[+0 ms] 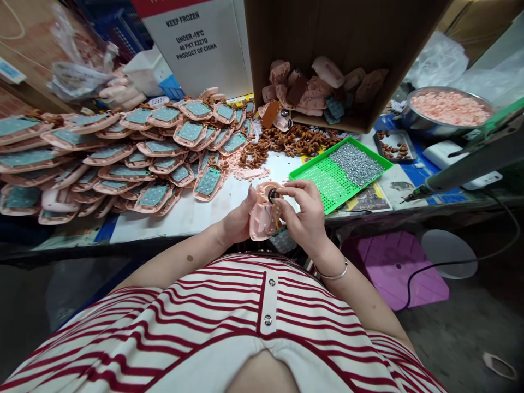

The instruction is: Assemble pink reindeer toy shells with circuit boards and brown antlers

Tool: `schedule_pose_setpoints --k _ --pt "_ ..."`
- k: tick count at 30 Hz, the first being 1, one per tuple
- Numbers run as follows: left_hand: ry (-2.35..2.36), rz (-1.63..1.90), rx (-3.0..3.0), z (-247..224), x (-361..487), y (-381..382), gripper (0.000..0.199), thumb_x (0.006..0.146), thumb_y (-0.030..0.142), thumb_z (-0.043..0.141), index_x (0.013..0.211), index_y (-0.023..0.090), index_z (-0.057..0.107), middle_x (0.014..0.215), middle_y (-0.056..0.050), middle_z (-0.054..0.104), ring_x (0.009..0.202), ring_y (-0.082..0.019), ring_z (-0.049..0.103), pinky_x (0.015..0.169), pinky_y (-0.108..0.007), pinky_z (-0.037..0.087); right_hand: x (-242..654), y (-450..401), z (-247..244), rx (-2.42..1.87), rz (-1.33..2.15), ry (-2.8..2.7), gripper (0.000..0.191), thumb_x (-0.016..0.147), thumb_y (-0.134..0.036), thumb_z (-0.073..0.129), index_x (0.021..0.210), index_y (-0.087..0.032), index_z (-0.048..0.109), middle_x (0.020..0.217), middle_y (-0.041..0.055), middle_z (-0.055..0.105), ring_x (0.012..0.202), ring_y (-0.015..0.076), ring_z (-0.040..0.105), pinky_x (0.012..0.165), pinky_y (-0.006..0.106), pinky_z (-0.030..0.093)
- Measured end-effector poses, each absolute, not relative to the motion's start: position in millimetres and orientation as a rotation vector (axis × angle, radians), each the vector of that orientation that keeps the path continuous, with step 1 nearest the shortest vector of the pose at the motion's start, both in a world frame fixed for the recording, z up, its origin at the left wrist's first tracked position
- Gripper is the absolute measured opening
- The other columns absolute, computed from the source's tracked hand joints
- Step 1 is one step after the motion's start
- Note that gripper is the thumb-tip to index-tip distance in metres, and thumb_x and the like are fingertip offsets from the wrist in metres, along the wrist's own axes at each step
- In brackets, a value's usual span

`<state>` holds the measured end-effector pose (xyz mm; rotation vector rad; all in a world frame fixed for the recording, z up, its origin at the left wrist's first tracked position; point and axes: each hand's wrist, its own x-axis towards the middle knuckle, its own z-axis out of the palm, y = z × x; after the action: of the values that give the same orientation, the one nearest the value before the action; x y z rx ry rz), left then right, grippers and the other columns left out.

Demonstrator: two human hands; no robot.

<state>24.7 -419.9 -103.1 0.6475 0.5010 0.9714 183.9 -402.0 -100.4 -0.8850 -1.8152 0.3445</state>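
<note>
My left hand [239,219] is closed on a pink plastic shell [258,222], held tilted just over the table's front edge. Between the thumb and fingertips of my right hand [305,214] is a small dark round part [272,195], set against the shell's upper end. Whether that part is seated in the shell I cannot tell. A pink half-shell with a greenish circuit board [208,182] lies beyond my left hand, at the edge of a large pile of similar shells [159,147].
A green perforated tray [321,183] holds many small metal screws [355,162]. Brown plastic pieces [282,141] lie before a cardboard box [327,33] with pink shells inside. Right stand a metal bowl [405,117] of small pink parts and a hanging electric screwdriver [434,185].
</note>
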Motion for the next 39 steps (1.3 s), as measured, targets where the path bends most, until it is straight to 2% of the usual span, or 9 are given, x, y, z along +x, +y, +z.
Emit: schedule_pose_setpoints --k 4,9,15,18,25,29,32,35,39 --pt "0.572 0.874 0.726 -109 21 -419 0.077 0.070 0.078 0.064 0.129 0.031 0.053 0.089 -0.002 0.071 0.068 -0.021 0.071 0.060 -0.032 0.058 179 -403 -102 -0.935 0.289 -1.808 0.014 0.094 -0.033 0.059 0.098 -0.022 0.067 0.102 0.0083 0.067 0.099 0.0228 0.061 0.087 0.043 0.048" --pt "0.636 0.875 0.779 -120 17 -417 0.079 0.068 0.079 0.065 0.128 0.028 0.056 0.087 -0.004 0.071 0.074 -0.022 0.071 0.066 -0.033 0.058 176 -407 -100 -1.058 0.125 -1.891 0.014 0.093 -0.035 0.060 0.098 -0.025 0.067 0.102 0.0080 0.069 0.095 0.0245 0.060 0.087 0.045 0.046" --pt "0.618 0.953 0.762 -109 21 -415 0.071 0.072 0.075 0.065 0.122 0.025 0.061 0.095 -0.005 0.071 0.080 -0.021 0.071 0.073 -0.034 0.057 182 -399 -100 -0.980 0.391 -1.865 0.014 0.094 -0.032 0.059 0.099 -0.025 0.070 0.103 0.0069 0.067 0.099 0.0223 0.062 0.089 0.043 0.050" --pt "0.631 1.006 0.718 -103 24 -414 0.061 0.077 0.069 0.066 0.113 0.020 0.066 0.094 -0.006 0.072 0.087 -0.021 0.070 0.079 -0.032 0.056 183 -395 -104 -1.001 0.416 -1.862 0.014 0.093 -0.031 0.059 0.098 -0.025 0.071 0.103 0.0075 0.065 0.101 0.0232 0.061 0.090 0.044 0.049" --pt "0.790 1.075 0.607 -104 21 -409 0.033 0.072 0.034 0.084 0.092 0.013 0.071 0.079 -0.004 0.071 0.070 -0.015 0.067 0.071 -0.027 0.053 180 -390 -109 -0.951 0.520 -1.925 0.020 0.093 -0.032 0.058 0.103 -0.024 0.073 0.106 0.0107 0.067 0.103 0.0257 0.062 0.093 0.049 0.049" --pt "0.807 1.202 0.753 -95 10 -402 0.030 0.071 0.034 0.084 0.091 0.014 0.074 0.084 -0.005 0.073 0.072 -0.015 0.066 0.073 -0.027 0.051 187 -381 -118 -0.810 0.988 -1.809 0.061 0.086 -0.047 0.068 0.141 -0.027 0.050 0.123 0.0116 0.065 0.108 0.0226 0.065 0.094 0.044 0.054" --pt "0.871 1.325 0.863 -87 -3 -395 0.030 0.070 0.035 0.084 0.091 0.015 0.075 0.085 -0.004 0.073 0.074 -0.015 0.065 0.076 -0.027 0.050 192 -380 -125 -0.763 1.224 -1.961 0.087 0.079 -0.047 0.076 0.152 -0.026 0.032 0.106 0.0079 0.069 0.096 0.0206 0.068 0.083 0.040 0.059" --pt "0.950 1.423 0.928 -88 -17 -385 0.027 0.071 0.035 0.083 0.089 0.016 0.075 0.085 -0.003 0.073 0.075 -0.014 0.064 0.076 -0.026 0.049 195 -386 -123 -0.714 1.340 -1.964 0.071 0.088 -0.039 0.067 0.151 -0.028 0.036 0.087 0.0007 0.067 0.076 0.0144 0.065 0.069 0.031 0.058" --pt "0.980 1.331 0.901 -105 -25 -380 0.025 0.067 0.032 0.084 0.080 0.013 0.074 0.076 -0.003 0.070 0.067 -0.012 0.061 0.067 -0.023 0.047 196 -390 -100 -0.670 1.459 -1.820 0.033 0.089 -0.043 0.066 0.115 -0.023 0.068 0.094 0.0045 0.071 0.079 0.0138 0.066 0.073 0.030 0.058"
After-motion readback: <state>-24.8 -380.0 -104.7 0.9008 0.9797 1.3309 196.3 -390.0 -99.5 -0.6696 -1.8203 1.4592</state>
